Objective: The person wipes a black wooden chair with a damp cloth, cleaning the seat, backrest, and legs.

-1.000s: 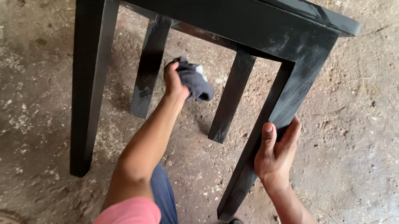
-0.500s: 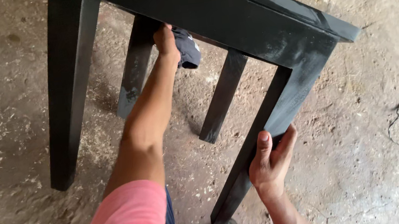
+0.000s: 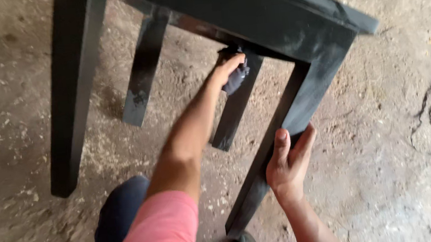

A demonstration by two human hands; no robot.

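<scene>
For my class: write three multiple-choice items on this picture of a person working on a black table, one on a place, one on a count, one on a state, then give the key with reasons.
1. Where is the dark cloth?
A. on the floor
B. pressed by the left hand under the table's rail
C. draped over the tabletop

2. How many legs of the black table show?
A. two
B. three
C. four

3. What is the right hand doing?
A. gripping the near table leg
B. hanging free
C. resting flat on the floor

Key: B, the cloth is bunched under the fingers at the rail; C, four black legs are visible; A, thumb and fingers wrap the leg.
</scene>
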